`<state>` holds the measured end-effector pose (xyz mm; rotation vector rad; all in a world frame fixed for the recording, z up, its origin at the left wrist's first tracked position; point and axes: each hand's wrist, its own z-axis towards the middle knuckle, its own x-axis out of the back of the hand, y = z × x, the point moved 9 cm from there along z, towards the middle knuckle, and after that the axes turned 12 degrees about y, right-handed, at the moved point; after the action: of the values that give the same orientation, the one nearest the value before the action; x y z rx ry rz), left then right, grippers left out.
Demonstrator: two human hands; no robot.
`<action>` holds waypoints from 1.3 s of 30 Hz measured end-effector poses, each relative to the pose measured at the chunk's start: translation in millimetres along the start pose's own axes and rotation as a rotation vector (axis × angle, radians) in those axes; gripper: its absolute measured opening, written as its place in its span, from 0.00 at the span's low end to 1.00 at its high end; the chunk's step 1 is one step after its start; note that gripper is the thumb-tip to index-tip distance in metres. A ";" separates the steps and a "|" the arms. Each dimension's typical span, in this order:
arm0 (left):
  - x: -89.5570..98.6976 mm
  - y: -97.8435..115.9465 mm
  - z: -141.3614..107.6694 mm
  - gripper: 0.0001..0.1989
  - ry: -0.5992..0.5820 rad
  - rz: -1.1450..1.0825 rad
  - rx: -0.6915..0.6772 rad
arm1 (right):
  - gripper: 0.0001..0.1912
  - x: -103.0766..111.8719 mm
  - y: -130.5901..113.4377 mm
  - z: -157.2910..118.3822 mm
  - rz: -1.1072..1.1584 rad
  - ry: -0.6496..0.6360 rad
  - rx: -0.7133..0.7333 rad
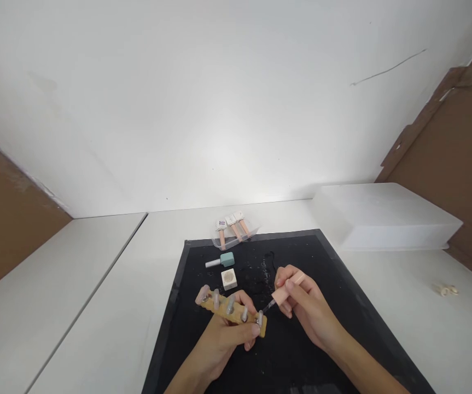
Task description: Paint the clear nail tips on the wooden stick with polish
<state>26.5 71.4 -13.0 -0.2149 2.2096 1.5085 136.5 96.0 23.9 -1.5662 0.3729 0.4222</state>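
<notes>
A yellowish strip carrying several nail tips is held in my left hand, thumb on its front near the right end. My right hand is closed on a pink-handled brush. The brush points down to the left, its bristles at or very near the rightmost nail tip; contact is too small to tell. Behind the strip, a white square block sits on the black mat. A teal bottle with a white handle lies beyond the block.
Several pink-handled bottles lie in a clear tray at the mat's back edge. A white box stands at the back right. Small cream pieces lie on the white table.
</notes>
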 end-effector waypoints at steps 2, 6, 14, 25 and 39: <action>-0.1 0.1 0.4 0.13 -0.001 0.010 -0.001 | 0.15 -5.0 -0.2 -2.1 -0.005 -0.062 0.014; 1.0 -0.7 0.7 0.14 0.010 0.045 0.006 | 0.14 -6.3 3.4 -1.4 -0.049 -0.094 0.029; -0.7 0.9 -1.6 0.13 0.041 0.105 0.023 | 0.13 3.2 -3.9 4.5 0.038 0.011 0.048; -3.9 2.1 -5.5 0.13 0.021 0.146 0.022 | 0.10 17.7 -2.7 11.2 -0.031 0.133 0.131; 0.4 1.3 -9.5 0.15 0.041 0.122 0.017 | 0.10 -33.6 -45.7 54.7 -1.108 -0.059 0.677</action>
<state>23.0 63.2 -9.2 -0.1086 2.3044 1.5611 127.1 151.7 78.8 -0.8869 -0.3914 -0.4853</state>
